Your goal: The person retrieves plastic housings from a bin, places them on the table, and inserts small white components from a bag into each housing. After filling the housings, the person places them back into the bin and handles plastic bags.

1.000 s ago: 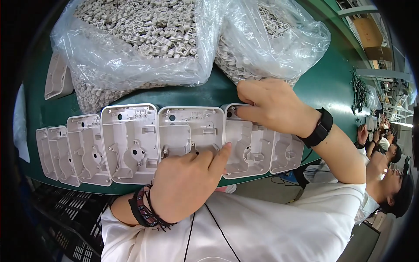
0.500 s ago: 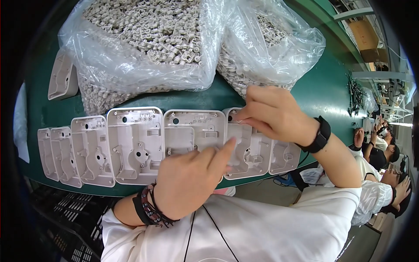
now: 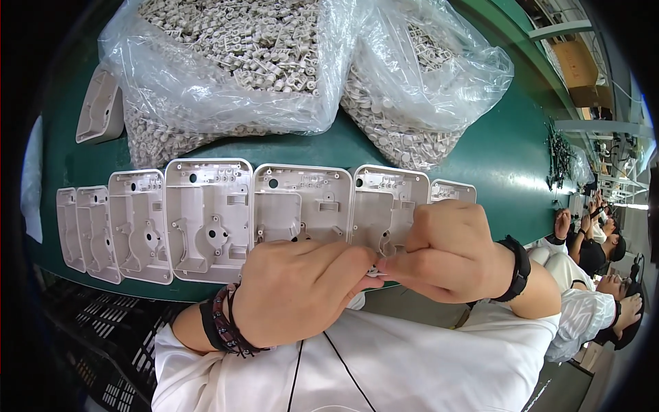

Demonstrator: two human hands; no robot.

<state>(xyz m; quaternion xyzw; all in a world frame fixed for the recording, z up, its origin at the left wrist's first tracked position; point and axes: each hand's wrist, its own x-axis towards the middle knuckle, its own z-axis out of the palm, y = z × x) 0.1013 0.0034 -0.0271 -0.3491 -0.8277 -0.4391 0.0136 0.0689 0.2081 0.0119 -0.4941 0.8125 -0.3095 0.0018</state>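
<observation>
Green counter carries our row of pale plastic housings, and behind them lie two clear bags full of small parts. We have left hand and right hand together, fingertips clamped on one small pale piece, which is near the front edge of this counter.
</observation>
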